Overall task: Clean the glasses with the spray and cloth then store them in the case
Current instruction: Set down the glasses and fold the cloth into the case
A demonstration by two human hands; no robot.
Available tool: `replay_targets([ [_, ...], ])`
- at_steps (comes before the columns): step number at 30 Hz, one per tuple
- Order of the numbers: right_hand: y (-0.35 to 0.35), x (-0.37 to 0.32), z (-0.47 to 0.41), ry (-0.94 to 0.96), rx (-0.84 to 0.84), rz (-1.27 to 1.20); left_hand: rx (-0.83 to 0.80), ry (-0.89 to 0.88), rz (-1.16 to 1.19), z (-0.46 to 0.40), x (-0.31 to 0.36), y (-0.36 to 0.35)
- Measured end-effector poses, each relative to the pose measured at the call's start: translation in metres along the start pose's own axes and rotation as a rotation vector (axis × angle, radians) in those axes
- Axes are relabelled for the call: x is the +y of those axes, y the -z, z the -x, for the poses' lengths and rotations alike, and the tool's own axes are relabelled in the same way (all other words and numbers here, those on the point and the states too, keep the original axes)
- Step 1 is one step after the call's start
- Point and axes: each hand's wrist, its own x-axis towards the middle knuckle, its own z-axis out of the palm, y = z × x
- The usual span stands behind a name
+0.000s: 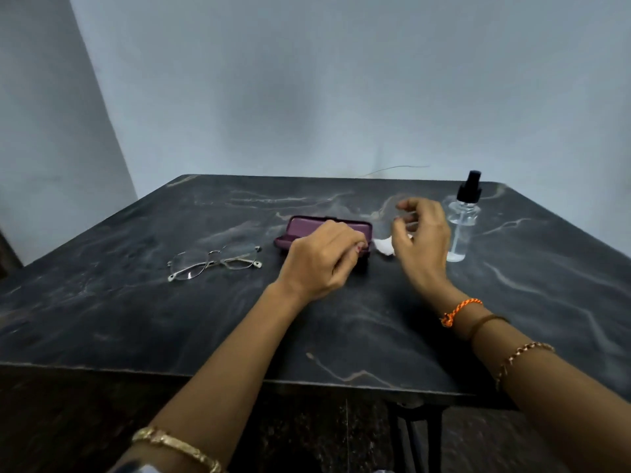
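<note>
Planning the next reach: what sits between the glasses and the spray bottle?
In the head view, between the glasses and spray bottle lie the purple case, the white cloth and both hands: left, right.

I can read no text, label, brand, number or sign anywhere here. The spray bottle [461,222] beside my right hand [421,238] is clear with a black pump top, and its wall shows no printing. The purple case [307,230] under my left hand [322,259] is plain on the part of the lid I can see. The thin metal frame of the glasses [214,261] is too fine to tell whether anything is marked on it. The dark marbled table [375,319] carries only pale veins, no writing.
</note>
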Motion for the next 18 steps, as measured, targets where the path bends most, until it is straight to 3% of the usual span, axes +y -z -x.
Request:
replay_targets([
  [4,0.000,0.019,-0.008,-0.025,-0.156,0.180,0.149,0.213,0.057,0.007,-0.014,-0.010],
  [8,-0.004,0.035,-0.011,-0.072,-0.268,0.308,0.182,0.410,0.051,0.005,-0.023,-0.015],
  [18,-0.009,0.045,-0.015,-0.107,-0.384,0.387,0.114,0.446,0.092,0.001,-0.023,-0.018],
])
